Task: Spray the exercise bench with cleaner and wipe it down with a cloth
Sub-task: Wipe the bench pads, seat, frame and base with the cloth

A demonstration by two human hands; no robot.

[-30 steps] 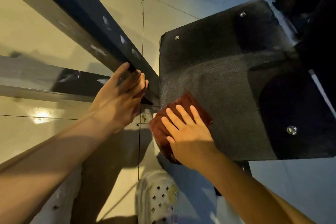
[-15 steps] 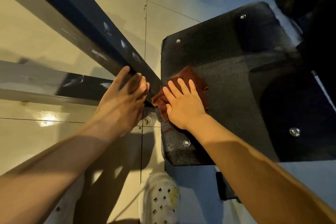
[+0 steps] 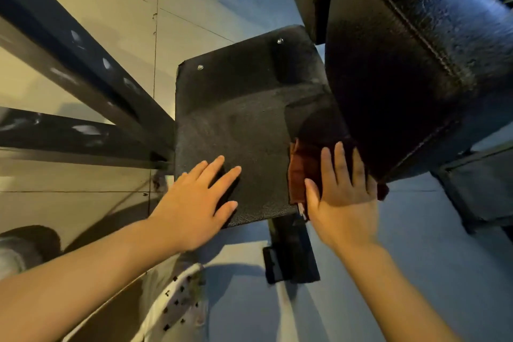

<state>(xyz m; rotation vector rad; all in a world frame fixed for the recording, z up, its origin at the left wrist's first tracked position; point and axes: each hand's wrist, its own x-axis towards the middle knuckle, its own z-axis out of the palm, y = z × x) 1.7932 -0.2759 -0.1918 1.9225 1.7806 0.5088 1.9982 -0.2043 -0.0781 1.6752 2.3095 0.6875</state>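
Note:
A black textured plate (image 3: 238, 108) of the exercise machine lies flat below me, with bolts at its far corners. A dark red cloth (image 3: 301, 168) sits at the plate's near right corner. My right hand (image 3: 340, 191) presses flat on the cloth with straight, spread fingers. My left hand (image 3: 198, 200) rests flat on the plate's near left corner, fingers straight, holding nothing. A big black padded cushion (image 3: 410, 64) hangs over the plate's right side and hides part of the cloth. No spray bottle is in view.
Two dark metal frame bars (image 3: 83, 72) run in from the left and meet the plate's left edge. A black bracket (image 3: 291, 258) sits on the tiled floor under the plate's near edge. My white perforated shoe (image 3: 177, 302) stands below. Dark equipment stands at right.
My right hand slid the cloth from the plate's left side across to its near right corner. My left hand left the frame bar and came down flat on the plate.

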